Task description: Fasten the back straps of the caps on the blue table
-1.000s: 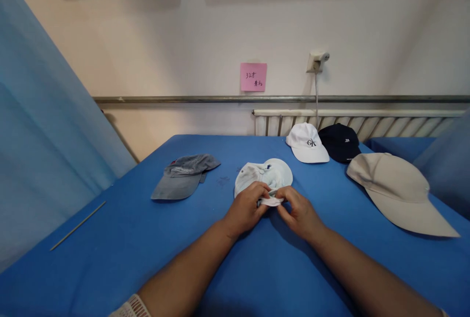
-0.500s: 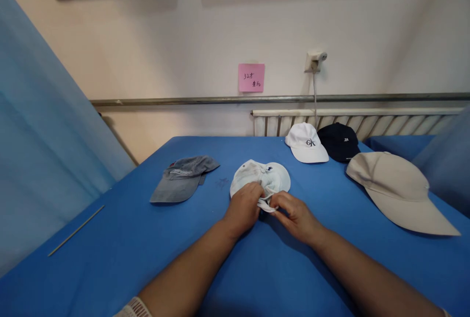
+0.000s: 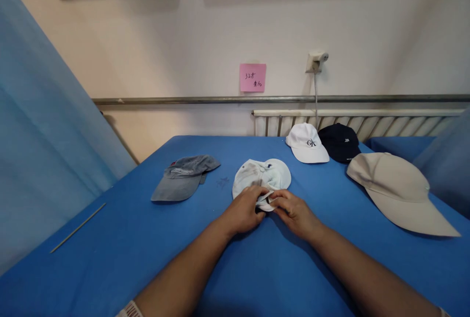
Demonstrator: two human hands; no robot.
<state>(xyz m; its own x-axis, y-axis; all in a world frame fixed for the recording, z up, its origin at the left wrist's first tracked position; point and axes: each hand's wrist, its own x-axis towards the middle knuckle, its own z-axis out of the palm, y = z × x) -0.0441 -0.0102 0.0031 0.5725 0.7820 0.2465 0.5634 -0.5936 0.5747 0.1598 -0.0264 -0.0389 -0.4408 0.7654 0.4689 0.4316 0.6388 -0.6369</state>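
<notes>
A pale, whitish cap [image 3: 261, 176] with a small dark logo lies in the middle of the blue table [image 3: 110, 238]. My left hand [image 3: 245, 211] is closed on the cap's near edge, fingers pinching its back strap. My right hand [image 3: 293, 213] meets it from the right and pinches the same strap with thumb and fingers. The two hands touch each other over the strap, which is partly hidden by the fingers.
A grey cap [image 3: 185, 176] lies to the left. A white cap with a black logo [image 3: 306, 143], a navy cap [image 3: 340, 142] and a large beige cap [image 3: 398, 190] lie at the right. A thin stick [image 3: 78, 227] rests near the table's left edge. A radiator [image 3: 352, 122] lines the wall.
My hands drew closer together on the strap, and the cap shifted slightly left and back. The other caps have not moved.
</notes>
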